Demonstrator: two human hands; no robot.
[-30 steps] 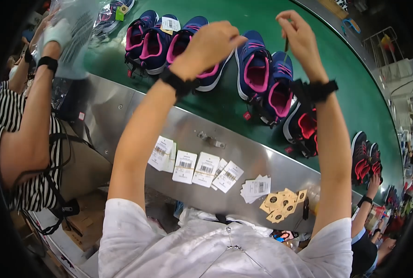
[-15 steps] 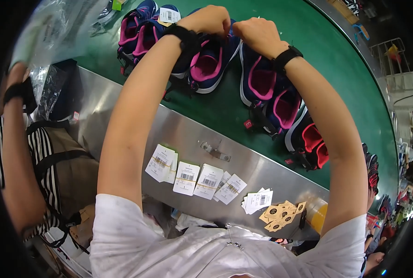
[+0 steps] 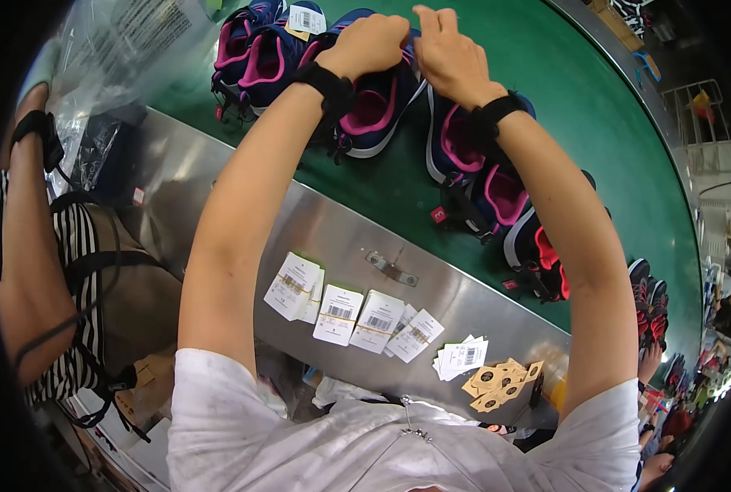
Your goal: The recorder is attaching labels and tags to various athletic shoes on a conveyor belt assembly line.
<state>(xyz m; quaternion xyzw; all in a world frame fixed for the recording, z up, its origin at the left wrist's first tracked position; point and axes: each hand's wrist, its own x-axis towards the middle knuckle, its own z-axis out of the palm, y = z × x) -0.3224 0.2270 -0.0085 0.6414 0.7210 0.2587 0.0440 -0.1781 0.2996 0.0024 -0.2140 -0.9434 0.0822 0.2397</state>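
My left hand (image 3: 371,44) is closed over the front of a navy sneaker with a pink lining (image 3: 366,115); what its fingertips grip is hidden. Close by on the right, my right hand (image 3: 454,64) has two fingers stretched upward and apart, and nothing shows between them. It is above another navy and pink sneaker (image 3: 461,146). A further sneaker of that kind (image 3: 505,195) stands beside it, partly behind my right wrist. A white barcode tag (image 3: 306,20) lies on one of the sneakers left of my left hand.
Sneakers stand along a green conveyor belt (image 3: 599,123), including a black and red one (image 3: 548,254). On the metal ledge (image 3: 316,217) lie banded white tags (image 3: 338,314), loose white tags (image 3: 461,357) and tan tags (image 3: 501,385). A co-worker's arm (image 3: 33,246) and clear plastic (image 3: 132,41) are at the left.
My right hand has lifted slightly and its fingers have straightened from a curled pose. My left hand stays closed at the sneaker. The co-worker's arm at the left has shifted.
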